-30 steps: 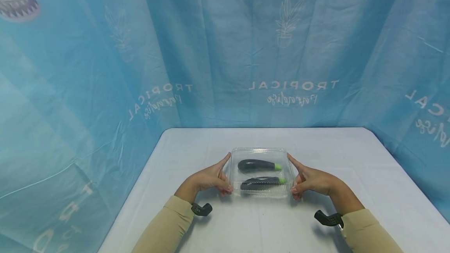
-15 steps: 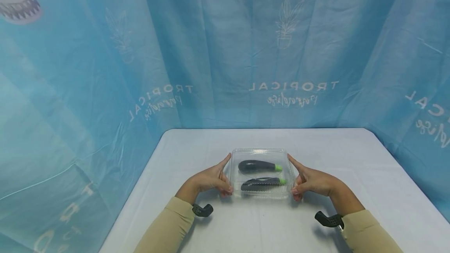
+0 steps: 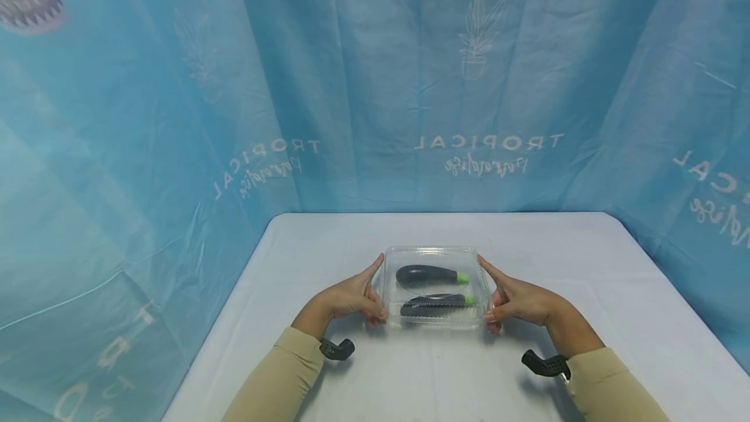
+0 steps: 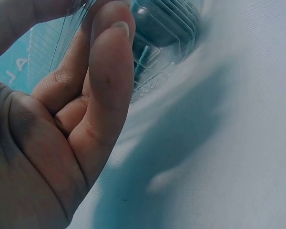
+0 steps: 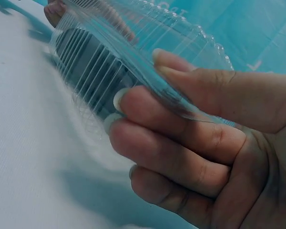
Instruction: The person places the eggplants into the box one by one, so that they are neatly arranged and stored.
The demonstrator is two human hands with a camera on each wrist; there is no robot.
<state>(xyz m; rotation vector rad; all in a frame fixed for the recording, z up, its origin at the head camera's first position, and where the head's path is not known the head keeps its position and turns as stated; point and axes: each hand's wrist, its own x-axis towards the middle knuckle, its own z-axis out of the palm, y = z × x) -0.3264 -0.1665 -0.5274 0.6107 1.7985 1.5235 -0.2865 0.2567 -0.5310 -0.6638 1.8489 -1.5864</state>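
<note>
A clear plastic clamshell container (image 3: 432, 251) is on the white table, its lid down. Through it show two dark eggplants (image 3: 428, 275) with green stem ends pointing right, one behind the other. My left hand (image 3: 350, 297) grips the container's left edge, index finger stretched along the side and thumb near the front corner. On the opposite side my right hand (image 3: 523, 300) holds the right edge in a mirrored pose. In the right wrist view, thumb and curled fingers (image 5: 152, 145) pinch the rim (image 5: 169, 95). Part of the left grip is cut off in the left wrist view.
A white cloth covers the table (image 3: 433, 376). Blue printed curtains (image 3: 375, 83) hang behind it and along both sides. Black curved wrist mounts (image 3: 336, 350) stick out from both tan sleeves (image 3: 281, 376), low over the cloth.
</note>
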